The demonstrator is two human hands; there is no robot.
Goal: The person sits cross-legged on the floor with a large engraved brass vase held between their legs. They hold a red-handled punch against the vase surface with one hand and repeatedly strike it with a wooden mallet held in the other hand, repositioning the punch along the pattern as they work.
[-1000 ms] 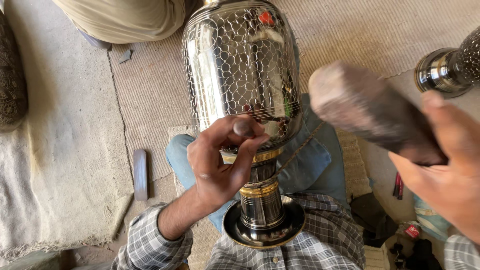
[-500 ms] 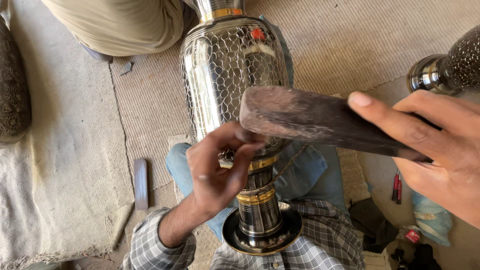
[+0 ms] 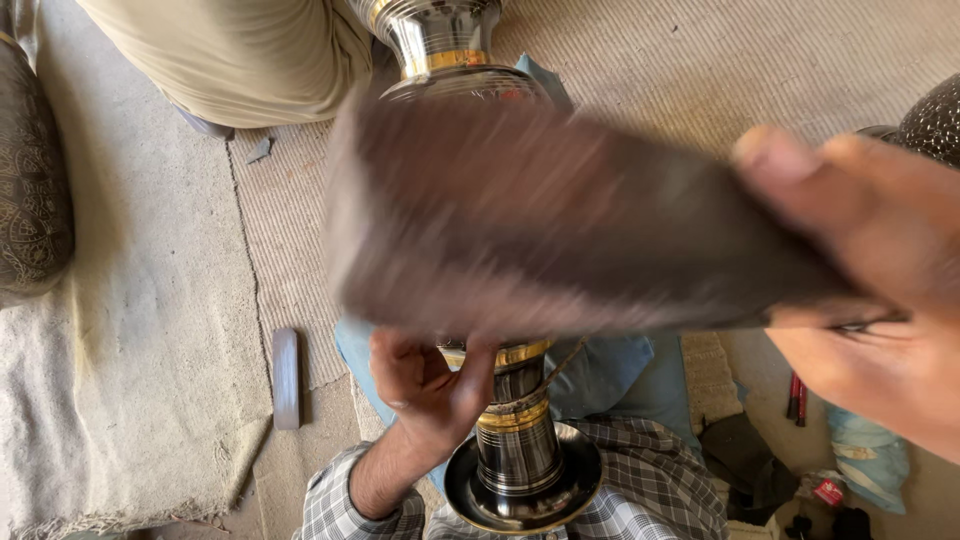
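Right hand [image 3: 880, 300]: closed tight round one end of the wooden block, very near the camera, at the right side.
Wooden block [image 3: 560, 220]: held up in the air over the vase, big, dark and blurry; hid most of the vase's round belly.
Left hand [image 3: 425, 385]: curled about halfway, pressed against the thin neck of the vase, right under the block; could not tell if something small was pinched in the fingers.
Vase [image 3: 515, 450]: lay tipped on the lap, round foot close to the checked shirt [image 3: 340, 500], shiny with gold rings, top end pointing away; rested on a blue cloth [image 3: 610, 370].
Danger to fingers: could have been hit by the block, because curled so close below it.
Danger to vase: could have rolled off the lap or got a dent in the wrong spot, because steadied by one hand only and smooth all over.
Danger to grip: could have let the block fly loose, because held at one end and blurry as if going fast.
Little wood stick [image 3: 286, 378]: lay on the floor to the left, well apart from the vase.
Mat [image 3: 700, 60]: spread out beyond the lap.
Other person [image 3: 250, 60]: sat near the vase's far end, tan clothes only in view; could have been bumped if the vase slid that way.
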